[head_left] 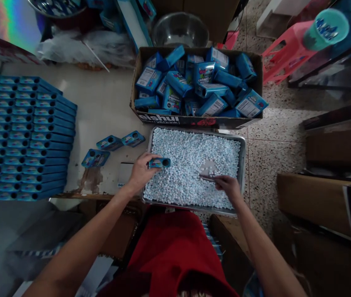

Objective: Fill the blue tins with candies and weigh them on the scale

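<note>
— Holding what, our left hand [140, 171]?
— It grips a small blue box [159, 163], light and thin-walled we judge; take it by the sides, gently. It sits at the tray's [241, 159] nine o'clock edge.
— And our right hand [229, 186]?
— Closed on a scoop [208, 176] at three o'clock, dug into the loose, roll-prone candies [181, 165]. Filled boxes lie in the carton [138, 78] at twelve.

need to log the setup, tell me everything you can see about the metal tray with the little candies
The metal tray is a shallow, rectangular, silvery pan with a raised rim, lying flat in front of the person, just below the cardboard box of blue packets. Small white and pale blue candies fill it almost fully; one bare patch shows near the right hand, which holds a small scoop-like tool. The left hand holds a small blue box over its left edge.
</note>
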`<action>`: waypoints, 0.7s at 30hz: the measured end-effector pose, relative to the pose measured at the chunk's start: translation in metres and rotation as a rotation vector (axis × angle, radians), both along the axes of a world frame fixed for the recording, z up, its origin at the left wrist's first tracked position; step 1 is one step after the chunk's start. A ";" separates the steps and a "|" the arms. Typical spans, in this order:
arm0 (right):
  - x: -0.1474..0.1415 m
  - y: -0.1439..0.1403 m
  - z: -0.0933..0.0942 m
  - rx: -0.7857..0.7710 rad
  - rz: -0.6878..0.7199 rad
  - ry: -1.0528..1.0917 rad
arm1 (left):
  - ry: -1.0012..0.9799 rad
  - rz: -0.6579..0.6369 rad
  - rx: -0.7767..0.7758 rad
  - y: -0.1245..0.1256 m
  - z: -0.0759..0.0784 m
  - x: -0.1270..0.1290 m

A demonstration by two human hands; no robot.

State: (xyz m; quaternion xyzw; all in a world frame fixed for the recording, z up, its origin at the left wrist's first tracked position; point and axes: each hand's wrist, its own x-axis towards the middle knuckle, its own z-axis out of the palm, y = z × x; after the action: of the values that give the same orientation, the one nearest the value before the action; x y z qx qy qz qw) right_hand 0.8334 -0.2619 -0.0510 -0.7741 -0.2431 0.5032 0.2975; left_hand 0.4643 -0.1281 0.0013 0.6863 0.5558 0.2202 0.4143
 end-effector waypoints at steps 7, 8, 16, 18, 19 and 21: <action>-0.082 0.045 -0.042 0.010 0.022 0.296 | 0.166 0.013 0.062 -0.003 0.018 -0.020; -0.076 0.045 -0.033 0.007 0.029 0.323 | 0.203 0.010 0.076 -0.002 0.020 -0.023; -0.044 0.064 0.067 0.047 0.109 0.420 | 0.255 -0.096 0.145 -0.001 0.017 -0.010; -0.048 0.075 0.083 0.082 0.136 0.375 | 0.235 -0.113 0.151 -0.001 0.016 -0.004; -0.050 0.080 0.089 0.098 0.155 0.342 | 0.225 -0.120 0.151 -0.001 0.015 -0.002; -0.056 0.089 0.100 0.136 0.202 0.262 | 0.212 -0.130 0.141 -0.002 0.016 0.001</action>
State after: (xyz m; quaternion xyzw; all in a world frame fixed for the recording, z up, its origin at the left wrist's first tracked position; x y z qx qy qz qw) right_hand 0.7776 -0.1732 0.0493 -0.6515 -0.3123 0.6097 0.3261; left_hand 0.4658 -0.1301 0.0174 0.7677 0.5339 0.1578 0.3174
